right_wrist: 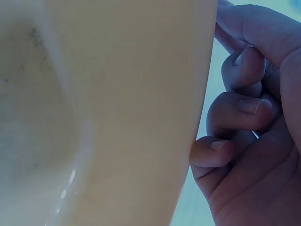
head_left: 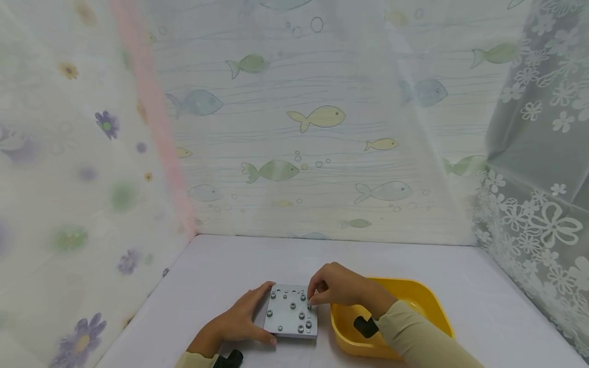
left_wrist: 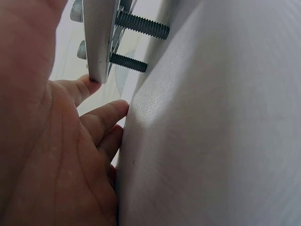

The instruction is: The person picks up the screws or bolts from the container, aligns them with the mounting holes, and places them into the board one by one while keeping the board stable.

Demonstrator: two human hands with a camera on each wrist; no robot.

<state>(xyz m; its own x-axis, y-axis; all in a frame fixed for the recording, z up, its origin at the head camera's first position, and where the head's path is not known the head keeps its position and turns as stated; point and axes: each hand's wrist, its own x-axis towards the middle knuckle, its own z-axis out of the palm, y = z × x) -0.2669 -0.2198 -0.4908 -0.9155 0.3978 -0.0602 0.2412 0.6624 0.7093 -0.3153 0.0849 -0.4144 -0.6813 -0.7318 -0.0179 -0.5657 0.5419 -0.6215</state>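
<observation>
A silvery metal plate [head_left: 286, 319] with several socket-head screws [head_left: 293, 305] standing in it lies on the table. My left hand [head_left: 244, 317] grips the plate by its left side, index finger at the far corner and thumb at the near one. In the left wrist view, threaded screw shanks [left_wrist: 141, 24] stick out below the plate [left_wrist: 99, 40], beside the left hand's fingers [left_wrist: 106, 117]. My right hand [head_left: 342, 286] pinches a screw [head_left: 310, 306] at the plate's right edge. In the right wrist view, its other fingers [right_wrist: 235, 113] are curled and the fingertip pinch is hidden.
A yellow plastic tray [head_left: 442, 312] stands right of the plate, under the right forearm. In the right wrist view, the tray's wall [right_wrist: 141, 94] blocks much of the sight. Patterned curtains [head_left: 322, 179] hang behind and beside the white table [head_left: 257, 255].
</observation>
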